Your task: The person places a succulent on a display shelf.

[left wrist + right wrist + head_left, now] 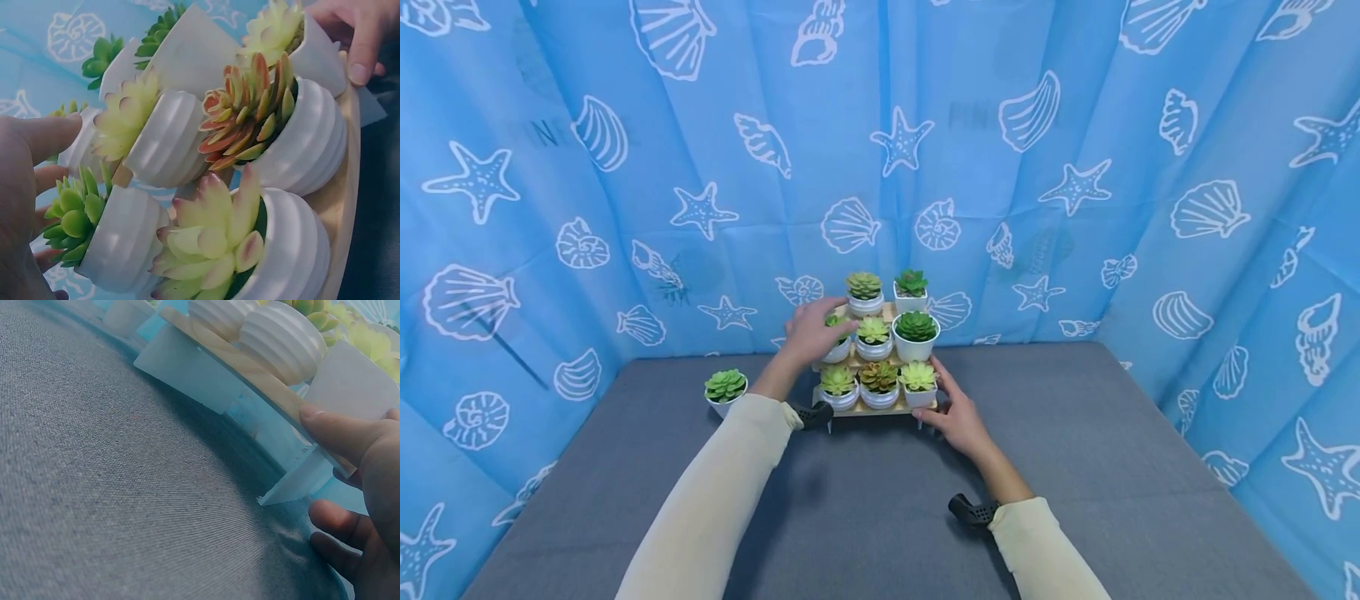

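A tiered plant stand (887, 409) with pale wooden shelves and clear supports carries several potted succulents. At its left, my left hand (814, 332) reaches over the middle shelf with fingers spread around a bright green succulent (78, 215) in a ribbed white pot. In the left wrist view its thumb extends towards a top-shelf pot; whether it touches anything is unclear. My right hand (958, 417) grips the stand's front right corner, thumb (337, 431) on the wooden edge. Beside that hand is a pale yellow-green succulent (917, 377); a reddish succulent (878, 377) sits mid-row on the bottom shelf.
Another green succulent (725, 386) in a white pot stands on the grey tabletop (880, 508), left of the stand, partly behind my left forearm. A blue curtain (865, 125) with white shell and starfish prints hangs close behind the stand.
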`<state>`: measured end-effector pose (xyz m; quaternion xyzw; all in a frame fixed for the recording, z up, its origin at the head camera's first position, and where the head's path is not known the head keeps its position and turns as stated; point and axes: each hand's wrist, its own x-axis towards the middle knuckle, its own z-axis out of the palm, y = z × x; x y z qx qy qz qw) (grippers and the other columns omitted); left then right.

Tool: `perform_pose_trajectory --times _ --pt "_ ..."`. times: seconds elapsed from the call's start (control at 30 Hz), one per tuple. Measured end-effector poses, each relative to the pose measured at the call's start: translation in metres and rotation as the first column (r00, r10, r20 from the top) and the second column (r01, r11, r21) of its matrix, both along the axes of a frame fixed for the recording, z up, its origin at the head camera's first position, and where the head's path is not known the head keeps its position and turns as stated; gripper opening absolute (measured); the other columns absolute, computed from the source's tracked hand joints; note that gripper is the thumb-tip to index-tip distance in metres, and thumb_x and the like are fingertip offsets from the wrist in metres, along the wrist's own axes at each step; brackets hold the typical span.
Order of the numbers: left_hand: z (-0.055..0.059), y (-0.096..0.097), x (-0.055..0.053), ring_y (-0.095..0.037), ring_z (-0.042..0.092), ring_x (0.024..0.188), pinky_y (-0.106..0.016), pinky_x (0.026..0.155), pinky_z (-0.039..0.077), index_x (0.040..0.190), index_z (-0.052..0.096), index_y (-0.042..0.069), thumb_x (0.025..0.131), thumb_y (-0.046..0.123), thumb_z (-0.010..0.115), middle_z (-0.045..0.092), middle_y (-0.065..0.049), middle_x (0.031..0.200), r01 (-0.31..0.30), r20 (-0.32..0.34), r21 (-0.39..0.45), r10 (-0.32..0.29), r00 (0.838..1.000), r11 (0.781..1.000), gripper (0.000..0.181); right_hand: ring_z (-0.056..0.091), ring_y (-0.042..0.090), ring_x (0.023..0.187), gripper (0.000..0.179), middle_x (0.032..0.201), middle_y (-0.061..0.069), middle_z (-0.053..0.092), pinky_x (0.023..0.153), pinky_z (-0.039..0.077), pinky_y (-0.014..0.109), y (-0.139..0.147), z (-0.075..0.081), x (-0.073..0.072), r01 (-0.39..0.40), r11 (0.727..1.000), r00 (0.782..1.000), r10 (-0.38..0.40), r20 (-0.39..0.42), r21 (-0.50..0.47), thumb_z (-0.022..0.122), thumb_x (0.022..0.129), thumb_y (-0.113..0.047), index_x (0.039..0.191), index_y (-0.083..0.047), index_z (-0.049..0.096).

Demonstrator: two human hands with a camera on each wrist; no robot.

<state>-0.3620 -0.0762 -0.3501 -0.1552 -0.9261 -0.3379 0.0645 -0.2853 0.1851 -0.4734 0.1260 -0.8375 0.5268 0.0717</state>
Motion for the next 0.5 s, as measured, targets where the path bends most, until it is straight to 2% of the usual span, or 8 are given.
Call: perform_pose_trajectory --times 0.13,0.2,0.27,0.37,0.5 --pt "-0.002 -0.001 0.003 -0.039 0.023 0.139 -0.062 0.105 0.019 0.145 0.047 0.021 0.094 0.047 0.059 0.040 -0.006 0.151 0.004 -0.019 0.007 -0.004 1.000 1.000 0.058 0.054 0.019 0.068 0.091 0.141 0.026 0.046 0.058 0.047 0.032 0.000 -0.001 -0.001 -0.006 1.000 1.000 0.006 -0.008 -0.006 0.077 0.085 -0.014 0.156 -0.021 0.021" --pt "-0.002 -0.001 0.006 -0.038 0.024 0.139 -0.062 0.106 0.019 0.144 0.048 0.021 0.094 0.047 0.059 0.040 -0.006 0.151 0.000 -0.031 0.025 0.001 1.000 1.000 0.057 0.053 0.019 0.068 0.092 0.141 0.024 0.046 0.058 0.047 0.032 0.002 -0.010 -0.007 -0.002 1.000 1.000 0.002 -0.015 -0.014 0.078 0.085 -0.017 0.156 -0.027 0.021" --pt "-0.003 -0.002 0.008 -0.037 0.027 0.138 -0.063 0.106 0.018 0.143 0.050 0.019 0.094 0.045 0.060 0.043 -0.007 0.149 0.000 -0.057 0.055 0.003 0.998 0.998 0.056 0.053 0.020 0.069 0.092 0.142 0.022 0.046 0.059 0.047 0.032 0.002 -0.011 -0.008 0.000 1.000 1.000 0.000 -0.017 -0.014 0.078 0.084 -0.018 0.156 -0.028 0.022" --pt "-0.006 -0.003 0.013 -0.035 0.032 0.137 -0.061 0.107 0.019 0.140 0.053 0.016 0.095 0.038 0.062 0.046 -0.009 0.145 0.018 -0.106 0.133 -0.004 0.994 0.991 0.051 0.053 0.018 0.067 0.091 0.142 0.022 0.046 0.059 0.047 0.030 0.002 -0.008 -0.006 0.001 1.000 1.000 -0.001 -0.013 -0.004 0.078 0.085 -0.018 0.156 -0.028 0.022" --pt "-0.011 -0.007 0.021 -0.033 0.041 0.131 -0.056 0.107 0.029 0.135 0.057 0.009 0.095 0.025 0.064 0.052 -0.012 0.139 0.065 -0.171 0.270 -0.018 0.985 0.961 0.043 0.053 0.018 0.066 0.090 0.142 0.027 0.044 0.058 0.047 0.031 -0.001 0.008 0.004 -0.016 1.000 1.000 0.016 -0.016 -0.017 0.076 0.085 -0.012 0.156 -0.017 0.022"
